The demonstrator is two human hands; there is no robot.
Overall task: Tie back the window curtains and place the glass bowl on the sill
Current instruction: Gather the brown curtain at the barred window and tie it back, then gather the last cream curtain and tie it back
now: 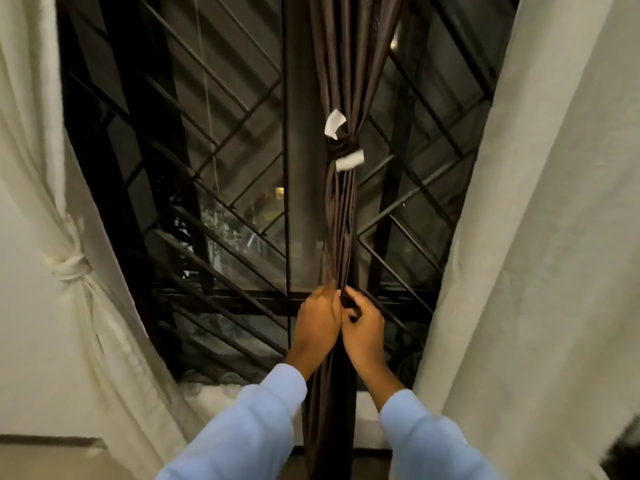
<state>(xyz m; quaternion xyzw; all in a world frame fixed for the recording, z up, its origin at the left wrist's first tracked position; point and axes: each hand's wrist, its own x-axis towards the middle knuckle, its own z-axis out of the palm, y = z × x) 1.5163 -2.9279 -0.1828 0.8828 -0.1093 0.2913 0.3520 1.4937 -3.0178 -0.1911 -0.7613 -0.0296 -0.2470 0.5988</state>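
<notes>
Far out to the right of both grips, the right cream curtain (540, 237) hangs in a broad loose sheet. Far out to the left, the left cream curtain (31, 150) is drawn aside. Behind and above the grips stands the dark window grille (207, 140), with slanting bars on both sides of a central upright.

The brown curtain (341, 220) is gathered into a narrow rope. It drops in front of that upright, passes between the two grips, and runs on below them past the sill (367, 420). The white sill lies below the grips, nearer the camera.

A light blue left sleeve (249, 427) and right sleeve (426, 441) lead up to the wrists.

The left grip (318, 323) shows its back, and its fingers are curled into the brown curtain from the left. The right grip (363, 330) pinches the same folds from the right with thumb and bent fingers. The two grips touch each other.

Left of the grips and level with them, a knot (71, 265) of cream cloth cinches the left cream curtain. High above the grips, a brown band (341, 147) binds the brown curtain, and two white tabs (334, 124) stick out of it. On the sill, below and left of the left grip, there is a pale scalloped edge (207, 381), too blurred to identify.
</notes>
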